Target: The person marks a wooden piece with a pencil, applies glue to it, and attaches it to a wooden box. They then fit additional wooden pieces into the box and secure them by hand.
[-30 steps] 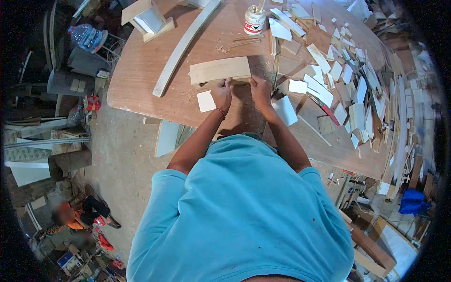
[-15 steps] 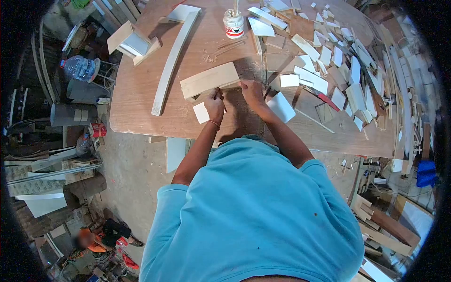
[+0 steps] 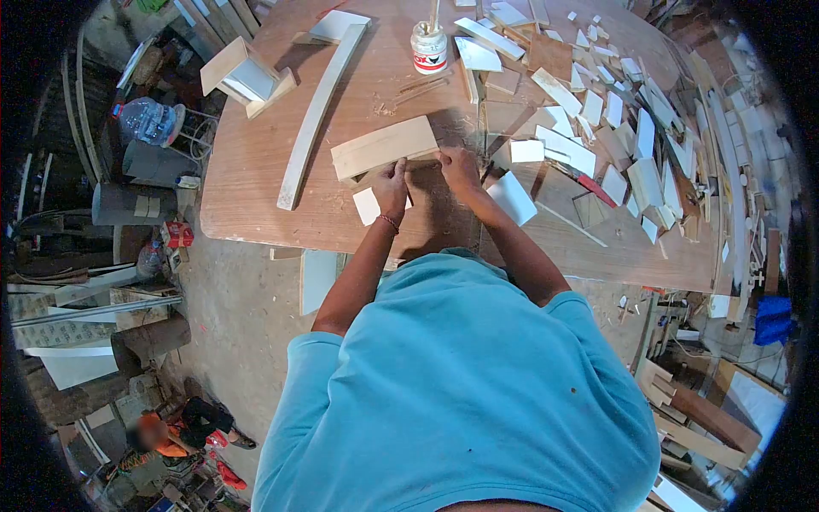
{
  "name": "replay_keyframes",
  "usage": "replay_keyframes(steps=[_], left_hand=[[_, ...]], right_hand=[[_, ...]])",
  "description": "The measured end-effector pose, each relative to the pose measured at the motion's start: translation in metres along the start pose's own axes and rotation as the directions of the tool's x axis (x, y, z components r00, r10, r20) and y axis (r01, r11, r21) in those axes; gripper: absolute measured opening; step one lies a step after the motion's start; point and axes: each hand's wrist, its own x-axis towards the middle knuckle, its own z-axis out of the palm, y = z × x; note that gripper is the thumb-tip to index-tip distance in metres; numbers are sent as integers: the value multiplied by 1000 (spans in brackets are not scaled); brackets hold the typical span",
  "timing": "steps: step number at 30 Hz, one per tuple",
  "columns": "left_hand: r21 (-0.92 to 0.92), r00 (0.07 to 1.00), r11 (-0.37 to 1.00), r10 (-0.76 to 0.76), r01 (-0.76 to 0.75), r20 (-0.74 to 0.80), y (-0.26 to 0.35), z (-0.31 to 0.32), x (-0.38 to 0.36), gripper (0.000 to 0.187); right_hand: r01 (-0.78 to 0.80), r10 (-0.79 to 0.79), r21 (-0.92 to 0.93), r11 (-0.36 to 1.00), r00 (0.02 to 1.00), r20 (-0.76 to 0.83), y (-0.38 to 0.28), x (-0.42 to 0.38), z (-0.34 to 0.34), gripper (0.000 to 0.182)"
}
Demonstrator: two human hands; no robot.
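Observation:
A pale rectangular wooden piece [image 3: 384, 148] sits raised off the tabletop in front of me, its long near edge towards my body. My left hand [image 3: 392, 191] is closed at that edge, thumb and fingertips right against the wood. At the near right corner my right hand [image 3: 461, 172] is closed in a pinch, fingertips on the edge. The underside of the piece and part of my fingers are hidden. Beside my left wrist lies a small white panel [image 3: 366, 206], and a larger white panel [image 3: 512, 199] lies by my right forearm.
On the worktable [image 3: 247, 188], a long curved strip [image 3: 322, 115] and an angled wooden assembly [image 3: 249, 75] lie to the left. A glue jar [image 3: 429, 49] holding a stick stands beyond. Many offcuts [image 3: 567, 149] and a red-handled tool [image 3: 595, 189] spread rightward. A person [image 3: 162, 433] sits at lower left.
My left thumb and fingers have shifted slightly up along the near edge of the wooden piece. My right hand stays at its corner. The whole view has moved a little.

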Motion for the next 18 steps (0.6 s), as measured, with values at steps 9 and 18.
replay_keyframes(steps=[9, 18], left_hand=[[-29, 999, 999, -27, 27, -18, -10, 3, 4, 37], [-134, 996, 990, -47, 36, -74, -25, 9, 9, 35]], right_hand=[[-9, 9, 26, 1000, 1000, 24, 0, 1, -2, 16], [-29, 30, -13, 999, 998, 46, 5, 2, 1, 12]])
